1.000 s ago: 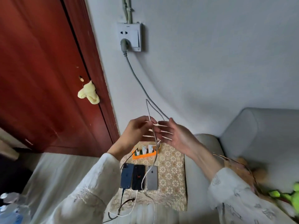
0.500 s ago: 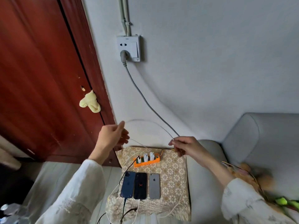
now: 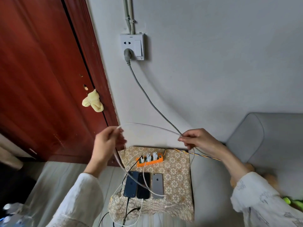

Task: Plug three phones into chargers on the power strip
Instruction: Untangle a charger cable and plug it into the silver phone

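Small tabletop [image 3: 178, 171] under a beige floral lace cloth [image 3: 177, 182], pushed against the wall, grey sofa arm just right of it. Orange power strip [image 3: 150, 160] at the far edge, three chargers [image 3: 151, 156] plugged in. Three phones face down, side by side near the front: blue phone [image 3: 131, 185] left, black phone [image 3: 143, 185] middle, silver phone [image 3: 157, 185] right. White cables [image 3: 144, 176] loop across the cloth and phones, a black cable [image 3: 127, 205] drops over the front edge.

Soft, even daylight; wide-angle bending at edges, slight motion blur.
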Demonstrator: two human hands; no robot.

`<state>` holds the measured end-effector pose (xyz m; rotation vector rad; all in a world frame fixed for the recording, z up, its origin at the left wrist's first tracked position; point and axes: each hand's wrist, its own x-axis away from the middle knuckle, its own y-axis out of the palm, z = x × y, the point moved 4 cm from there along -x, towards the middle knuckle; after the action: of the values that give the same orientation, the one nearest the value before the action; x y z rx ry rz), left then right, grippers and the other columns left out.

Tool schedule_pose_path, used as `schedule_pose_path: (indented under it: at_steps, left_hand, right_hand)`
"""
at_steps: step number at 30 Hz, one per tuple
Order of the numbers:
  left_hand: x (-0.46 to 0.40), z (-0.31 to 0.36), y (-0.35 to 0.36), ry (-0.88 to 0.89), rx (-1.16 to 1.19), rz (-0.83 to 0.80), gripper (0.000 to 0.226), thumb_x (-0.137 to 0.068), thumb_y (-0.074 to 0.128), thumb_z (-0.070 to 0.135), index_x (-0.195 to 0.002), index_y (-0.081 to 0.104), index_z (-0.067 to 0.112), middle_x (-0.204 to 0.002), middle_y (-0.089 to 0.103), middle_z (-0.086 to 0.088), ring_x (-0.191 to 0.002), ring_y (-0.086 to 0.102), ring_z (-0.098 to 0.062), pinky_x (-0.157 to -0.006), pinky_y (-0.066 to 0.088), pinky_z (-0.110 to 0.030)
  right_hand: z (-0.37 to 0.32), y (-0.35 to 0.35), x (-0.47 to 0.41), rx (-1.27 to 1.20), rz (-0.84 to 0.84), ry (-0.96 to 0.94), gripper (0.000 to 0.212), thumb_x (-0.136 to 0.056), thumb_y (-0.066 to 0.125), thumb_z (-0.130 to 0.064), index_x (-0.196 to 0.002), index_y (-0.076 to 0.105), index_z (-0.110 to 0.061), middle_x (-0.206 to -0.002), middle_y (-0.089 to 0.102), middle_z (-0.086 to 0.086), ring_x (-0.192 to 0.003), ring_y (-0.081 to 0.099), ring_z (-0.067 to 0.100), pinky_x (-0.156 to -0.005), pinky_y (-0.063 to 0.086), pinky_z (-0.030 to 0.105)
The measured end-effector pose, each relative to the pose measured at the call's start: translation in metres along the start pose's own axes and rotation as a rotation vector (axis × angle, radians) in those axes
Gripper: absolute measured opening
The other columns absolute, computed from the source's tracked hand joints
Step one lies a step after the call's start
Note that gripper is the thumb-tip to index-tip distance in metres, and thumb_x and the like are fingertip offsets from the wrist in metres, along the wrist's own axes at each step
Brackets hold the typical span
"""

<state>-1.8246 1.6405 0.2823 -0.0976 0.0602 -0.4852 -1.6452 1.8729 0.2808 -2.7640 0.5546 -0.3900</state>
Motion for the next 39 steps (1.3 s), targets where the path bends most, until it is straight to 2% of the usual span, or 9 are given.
schedule_pose_path:
  at_steps: [3, 8, 11, 16, 20, 23, 26, 30, 39]
  left_hand:
    - [-0.007, -0.011, -0.021, -0.054, -0.088, 0.077, 0.018, -0.093, 0.045, 0.005, -0.096, 0.062, -0.003, -0.067, 0.06, -0.007, -0.059, 0.059, -0.016, -0.057, 0.055, -0.017]
    - [0.017, -0.006, 0.028, -0.094, -0.249, -0.557, 0.019, -0.088, 0.056, 0.02, -0.107, 0.058, 0.021, -0.078, 0.067, -0.002, -0.06, 0.063, -0.005, -0.055, 0.051, -0.015]
    - [0.034, 0.005, 0.065, -0.03, -0.207, -0.73, 0.009, -0.088, 0.056, 0.024, -0.095, 0.061, 0.02, -0.064, 0.065, 0.003, -0.052, 0.055, -0.008, -0.051, 0.044, -0.017]
    - [0.025, 0.01, 0.057, 0.115, -0.147, -0.51, 0.028, -0.095, 0.045, 0.018, -0.075, 0.064, 0.019, -0.05, 0.057, 0.007, -0.049, 0.049, -0.006, -0.051, 0.042, -0.014]
    - [0.009, -0.001, 0.021, -0.067, 0.335, -0.223, 0.031, -0.095, 0.044, 0.018, -0.071, 0.064, 0.016, -0.054, 0.055, 0.007, -0.053, 0.045, -0.009, -0.052, 0.038, -0.017]
    - [-0.003, 0.001, 0.0, -0.183, 0.618, -0.068, 0.029, -0.092, 0.042, 0.021, -0.069, 0.058, 0.014, -0.049, 0.052, 0.008, -0.046, 0.044, -0.006, -0.047, 0.037, -0.017]
    - [-0.001, 0.004, 0.002, -0.215, 0.349, -0.201, 0.037, -0.094, 0.04, 0.035, -0.079, 0.063, 0.01, -0.051, 0.061, 0.002, -0.039, 0.046, -0.009, -0.039, 0.035, -0.017]
    - [0.013, 0.009, 0.034, -0.205, 0.025, -0.468, 0.053, -0.077, 0.047, 0.061, -0.104, 0.062, 0.017, -0.072, 0.071, -0.005, -0.046, 0.051, -0.014, -0.046, 0.044, -0.02]
    - [0.0, 0.013, 0.047, -0.002, -0.268, -0.386, 0.048, -0.077, 0.059, 0.047, -0.117, 0.052, 0.021, -0.095, 0.069, -0.001, -0.065, 0.066, -0.018, -0.058, 0.054, -0.022]
  right_hand:
    - [0.013, -0.012, 0.005, -0.014, 0.099, 0.013, 0.011, -0.08, 0.069, -0.019, -0.071, 0.073, -0.021, -0.052, 0.06, -0.009, -0.054, 0.051, 0.01, -0.055, 0.046, 0.018]
    - [-0.014, 0.015, 0.001, 0.093, 0.05, -0.137, 0.012, -0.081, 0.068, -0.022, -0.074, 0.071, -0.031, -0.056, 0.065, -0.017, -0.051, 0.054, -0.001, -0.051, 0.041, 0.01]
    - [-0.028, 0.041, -0.002, 0.289, 0.014, -0.211, 0.007, -0.082, 0.066, -0.025, -0.084, 0.073, -0.023, -0.07, 0.067, -0.018, -0.071, 0.063, -0.003, -0.064, 0.047, 0.012]
    - [-0.014, 0.042, 0.0, 0.419, 0.044, -0.168, 0.012, -0.085, 0.061, -0.024, -0.074, 0.065, -0.023, -0.07, 0.063, -0.01, -0.068, 0.06, 0.016, -0.062, 0.043, 0.028]
    - [0.029, 0.018, 0.004, 0.384, 0.083, -0.001, 0.019, -0.087, 0.059, -0.021, -0.073, 0.064, -0.01, -0.08, 0.068, 0.015, -0.07, 0.056, 0.02, -0.065, 0.038, 0.03]
    - [0.048, 0.004, 0.008, 0.383, 0.162, 0.052, 0.016, -0.086, 0.06, -0.022, -0.072, 0.067, -0.018, -0.074, 0.07, 0.005, -0.07, 0.06, 0.013, -0.066, 0.041, 0.027]
    - [0.043, -0.001, 0.006, 0.376, 0.243, 0.018, 0.02, -0.089, 0.057, -0.027, -0.073, 0.068, -0.031, -0.059, 0.063, -0.012, -0.052, 0.053, -0.006, -0.055, 0.037, 0.009]
    - [0.017, 0.016, -0.005, 0.443, 0.217, -0.083, 0.034, -0.095, 0.042, -0.035, -0.092, 0.071, -0.018, -0.055, 0.055, -0.018, -0.048, 0.05, -0.006, -0.055, 0.036, 0.008]
    - [0.002, 0.023, -0.007, 0.733, 0.216, -0.247, 0.035, -0.097, 0.038, -0.034, -0.081, 0.063, -0.013, -0.048, 0.047, -0.012, -0.04, 0.04, 0.001, -0.048, 0.03, 0.015]
